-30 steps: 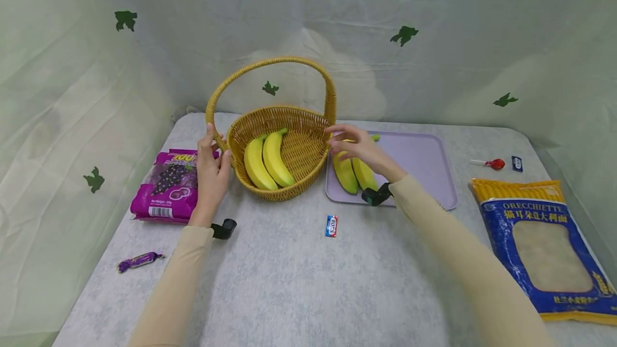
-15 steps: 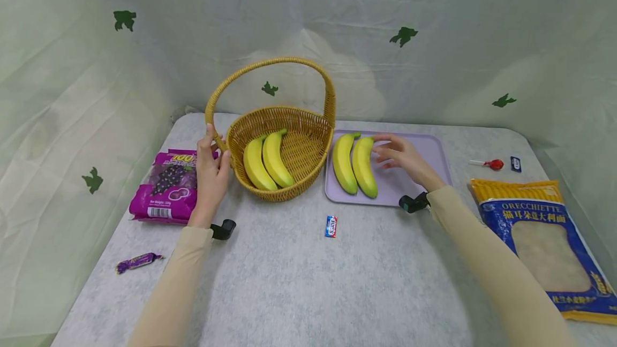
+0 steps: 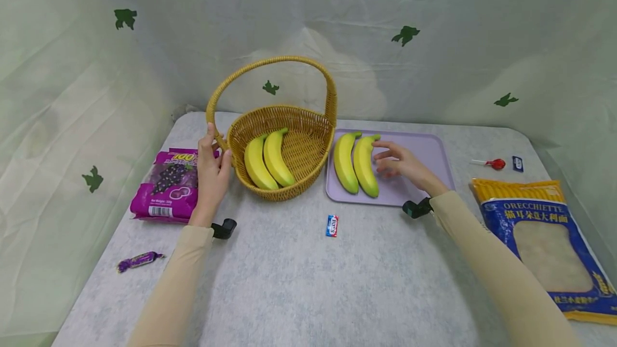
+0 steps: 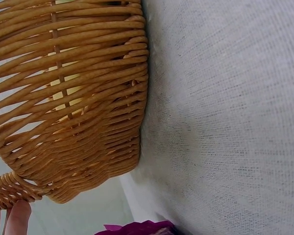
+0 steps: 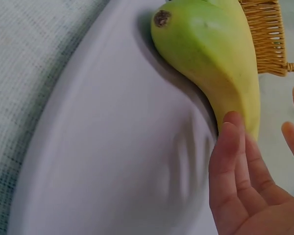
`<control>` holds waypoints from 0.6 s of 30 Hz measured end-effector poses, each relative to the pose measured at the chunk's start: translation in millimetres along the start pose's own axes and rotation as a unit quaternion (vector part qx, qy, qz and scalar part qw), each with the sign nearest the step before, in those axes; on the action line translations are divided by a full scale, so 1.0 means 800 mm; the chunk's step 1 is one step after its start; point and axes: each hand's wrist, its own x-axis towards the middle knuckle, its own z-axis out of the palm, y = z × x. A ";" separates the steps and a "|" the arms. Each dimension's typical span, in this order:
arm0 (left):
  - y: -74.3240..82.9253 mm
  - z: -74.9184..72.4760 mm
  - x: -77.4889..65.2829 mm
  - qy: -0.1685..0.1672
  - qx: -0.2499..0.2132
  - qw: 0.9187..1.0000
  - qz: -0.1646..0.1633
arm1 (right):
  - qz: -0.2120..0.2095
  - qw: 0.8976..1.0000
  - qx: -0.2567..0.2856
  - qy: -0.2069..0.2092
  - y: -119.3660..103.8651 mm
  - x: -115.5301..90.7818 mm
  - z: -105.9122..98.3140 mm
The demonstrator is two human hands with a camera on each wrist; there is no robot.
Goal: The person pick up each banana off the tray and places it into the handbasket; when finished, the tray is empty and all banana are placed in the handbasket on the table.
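My left hand point(image 3: 212, 175) grips the foot of the handle of a wicker basket point(image 3: 284, 194), thumb in front and fingers behind. Two yellow bananas point(image 3: 278, 162) with green tips lie side by side in the basket's left half. Right of it, two more bananas rest on a lilac tray point(image 3: 421, 146). My right hand point(image 3: 405, 165) hovers over the tray, fingers loosely bent and holding nothing, at the right side of the nearer banana point(image 3: 365, 167). In the right wrist view its fingertips overlap that banana point(image 5: 210, 58), thumb apart.
A purple grape candy bag point(image 3: 166, 186) lies left of the basket, with a purple wrapped candy point(image 3: 140, 262) in front. A small red-and-blue packet point(image 3: 331, 226) lies mid-table. At right are a lollipop point(image 3: 495, 164), a dark packet point(image 3: 517, 164) and an orecchiette bag point(image 3: 544, 250).
My right hand has moved right, from the basket's right rim to beside the right-hand tray banana, and has hardly shifted in the last half second. The left hand stays on the handle.
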 end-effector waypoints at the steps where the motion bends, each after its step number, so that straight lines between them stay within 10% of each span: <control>1: 0.001 0.000 0.000 0.000 0.001 1.000 0.000 | -0.001 1.000 -0.003 -0.004 0.001 0.000 0.000; 18: -0.055 0.004 -0.004 0.001 -0.008 1.000 -0.010 | -0.018 0.990 -0.124 -0.063 -0.001 0.013 0.020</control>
